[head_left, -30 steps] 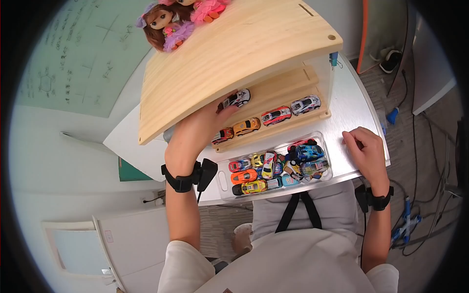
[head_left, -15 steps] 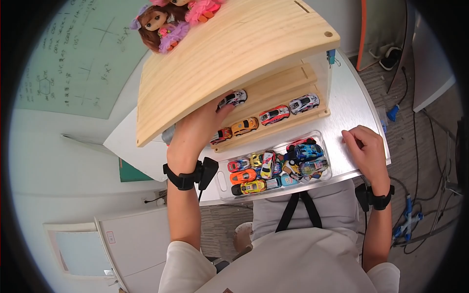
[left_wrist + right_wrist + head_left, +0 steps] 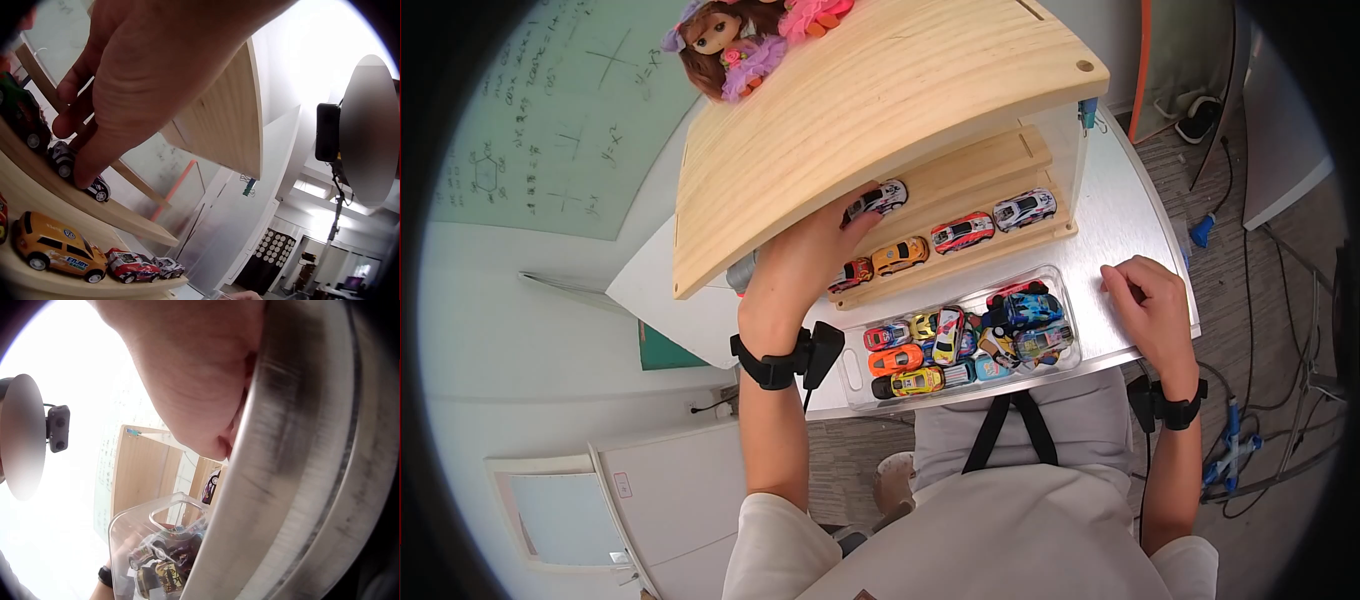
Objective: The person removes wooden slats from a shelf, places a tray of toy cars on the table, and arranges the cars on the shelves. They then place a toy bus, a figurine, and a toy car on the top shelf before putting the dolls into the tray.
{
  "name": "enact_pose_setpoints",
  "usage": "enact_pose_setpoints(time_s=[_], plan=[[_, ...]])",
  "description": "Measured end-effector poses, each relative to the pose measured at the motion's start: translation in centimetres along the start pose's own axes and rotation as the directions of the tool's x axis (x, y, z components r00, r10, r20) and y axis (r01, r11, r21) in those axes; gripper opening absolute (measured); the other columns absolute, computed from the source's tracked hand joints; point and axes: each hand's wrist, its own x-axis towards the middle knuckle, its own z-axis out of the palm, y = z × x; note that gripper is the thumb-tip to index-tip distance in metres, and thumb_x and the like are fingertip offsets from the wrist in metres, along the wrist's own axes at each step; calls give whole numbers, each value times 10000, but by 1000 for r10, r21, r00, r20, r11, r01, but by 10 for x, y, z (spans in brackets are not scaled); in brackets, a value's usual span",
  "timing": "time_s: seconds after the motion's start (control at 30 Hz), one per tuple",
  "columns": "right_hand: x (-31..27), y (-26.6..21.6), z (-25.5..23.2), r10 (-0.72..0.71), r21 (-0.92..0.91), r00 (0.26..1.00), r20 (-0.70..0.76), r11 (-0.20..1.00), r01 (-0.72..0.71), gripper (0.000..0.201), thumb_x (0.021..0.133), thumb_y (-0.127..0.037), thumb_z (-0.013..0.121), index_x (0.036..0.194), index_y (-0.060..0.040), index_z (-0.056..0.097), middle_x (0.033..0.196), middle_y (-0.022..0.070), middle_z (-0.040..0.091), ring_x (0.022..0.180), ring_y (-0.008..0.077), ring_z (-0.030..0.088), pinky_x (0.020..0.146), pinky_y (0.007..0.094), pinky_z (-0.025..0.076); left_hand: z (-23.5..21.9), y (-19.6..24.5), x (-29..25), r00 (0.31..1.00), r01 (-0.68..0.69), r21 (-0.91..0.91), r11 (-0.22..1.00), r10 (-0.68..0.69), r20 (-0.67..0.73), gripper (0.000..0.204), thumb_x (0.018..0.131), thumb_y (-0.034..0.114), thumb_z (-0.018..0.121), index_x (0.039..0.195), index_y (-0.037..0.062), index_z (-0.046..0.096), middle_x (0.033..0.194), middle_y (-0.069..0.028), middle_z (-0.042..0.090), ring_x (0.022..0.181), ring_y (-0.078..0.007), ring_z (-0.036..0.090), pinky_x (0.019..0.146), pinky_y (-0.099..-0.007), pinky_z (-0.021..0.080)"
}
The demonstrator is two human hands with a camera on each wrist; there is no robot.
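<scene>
Reaching under the wooden top board (image 3: 880,110), my left hand (image 3: 800,262) pinches a black-and-white toy car (image 3: 887,197) on the upper wooden step. In the left wrist view, the thumb of that hand (image 3: 147,75) lies against the side of the car (image 3: 99,189), whose wheels are at the step surface. A dark green car (image 3: 22,115) stands beside it. On the lower step are an orange car (image 3: 900,256), a red-and-white car (image 3: 963,232), a white car (image 3: 1025,209) and a red car (image 3: 852,274). My right hand (image 3: 1152,312) rests loosely curled at the table edge, holding nothing.
A clear tray (image 3: 853,368) full of toy cars lies along the table's near edge, between the shelf and my body. Two dolls, one in a purple dress (image 3: 752,70), sit on the top board. A clear panel (image 3: 1062,150) closes the shelf's right end.
The head view has shifted slightly. My left hand keeps its grip on the car at nearly the same spot, and the right hand has not visibly moved.
</scene>
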Motion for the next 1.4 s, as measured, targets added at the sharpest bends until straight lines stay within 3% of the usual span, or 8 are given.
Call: enact_pose_setpoints(time_s=[0.23, 0.33, 0.53, 0.6, 0.73, 1.03, 1.27, 1.4], plan=[[0, -1, -1, 4, 1, 1000, 2, 1000, -4, 195, 946, -123, 727, 840, 41, 718, 725, 106, 649, 591, 186, 561, 563, 324, 435, -7, 12, -7, 995, -28, 7, 1000, 29, -92, 340, 885, 142, 791, 1205, 47, 730, 1070, -94, 742, 708, -191, 616, 697, -325, 529], [0, -1, 0, 6, 5, 1000, -7, 1000, -6, 197, 946, -126, 726, 841, 41, 718, 724, 107, 645, 592, 187, 561, 566, 326, 435, -26, 30, -21, 997, 65, -128, 990, -70, -32, 292, 878, 131, 800, 1144, 27, 738, 1064, -113, 743, 705, -184, 626, 688, -321, 540], [0, -2, -1, 9, -30, 1000, 2, 1000, -8, 200, 948, -130, 725, 846, 42, 719, 725, 106, 644, 592, 190, 561, 567, 326, 436, -42, 41, -67, 962, -48, -308, 950, 126, 241, 200, 880, 146, 800, 1033, 26, 750, 1060, -120, 747, 816, -262, 698, 724, -347, 563], [0, 0, 0, 9, -16, 1000, 5, 1000, -9, 200, 948, -132, 726, 848, 41, 721, 727, 106, 647, 592, 189, 561, 567, 324, 436, -34, 39, -77, 875, -101, -384, 918, 266, 404, 203, 872, 172, 805, 1008, 31, 750, 1073, -108, 751, 909, -311, 707, 782, -377, 570], [1, -1, 1, 18, 8, 1000, 9, 1000, -18, 197, 949, -135, 725, 854, 37, 725, 735, 106, 656, 593, 183, 561, 565, 318, 434, -11, 37, -88, 832, -61, -375, 925, 254, 493, 269, 852, 217, 813, 1040, 43, 732, 1077, -110, 747, 1010, -320, 695, 851, -399, 566], [0, 0, 1, 14, 0, 1000, 5, 1000, -14, 202, 953, -135, 721, 855, 41, 722, 742, 105, 660, 593, 172, 557, 563, 315, 431, 1, 48, -83, 754, -54, -305, 951, 239, 612, 341, 858, 248, 811, 1117, 59, 696, 1033, -123, 744, 967, -328, 707, 820, -406, 564], [0, 0, 1, -3, -2, 1000, -4, 1000, 3, 202, 950, -133, 722, 849, 42, 719, 729, 107, 653, 593, 178, 561, 563, 319, 432, -16, 39, -80, 806, 14, -501, 865, 287, 518, 295, 862, 207, 792, 1091, 40, 710, 999, -123, 741, 891, -335, 706, 777, -403, 573], [1, -2, 0, 14, 3, 1000, 1, 1000, -14, 203, 950, -135, 721, 849, 42, 722, 728, 110, 652, 596, 185, 566, 567, 321, 436, -28, 34, -70, 893, 62, -676, 734, 262, 366, 330, 822, 160, 865, 1093, 15, 745, 995, -89, 758, 853, -212, 716, 740, -325, 570]])
